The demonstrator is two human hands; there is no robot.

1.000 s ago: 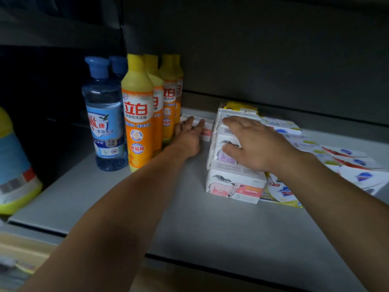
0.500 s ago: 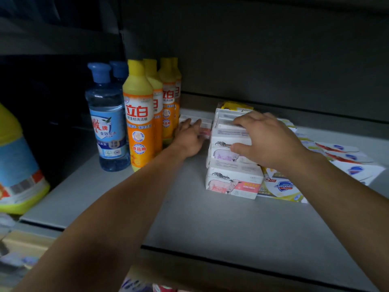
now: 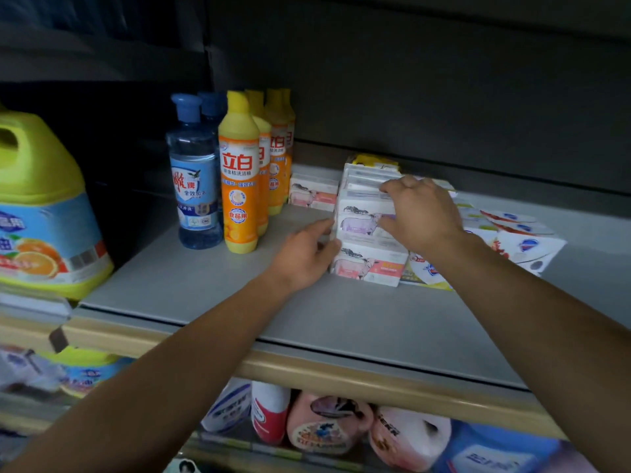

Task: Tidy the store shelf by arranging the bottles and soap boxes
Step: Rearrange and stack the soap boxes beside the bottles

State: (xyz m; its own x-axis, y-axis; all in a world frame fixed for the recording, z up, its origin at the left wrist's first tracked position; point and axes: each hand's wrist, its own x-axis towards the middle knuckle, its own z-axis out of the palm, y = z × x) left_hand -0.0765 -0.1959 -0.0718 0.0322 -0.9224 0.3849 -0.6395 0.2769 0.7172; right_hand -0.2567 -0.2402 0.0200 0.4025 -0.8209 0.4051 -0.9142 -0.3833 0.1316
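A row of white soap boxes with sheep pictures runs front to back on the grey shelf. My right hand lies on top of the row, fingers curved over the boxes. My left hand touches the left side of the row near the front, fingers fairly straight. One single soap box lies apart at the back, beside the yellow-orange bottles. Two blue-capped clear bottles stand left of those.
Flat white soap boxes with blue and red logos lie scattered right of the row. A big yellow jug stands at the far left. The lower shelf holds pink and white packs. The shelf's front lip is tan.
My left hand let go of the single box at the back and came forward to the left side of the row. My right hand stayed on the row. The camera drew back.
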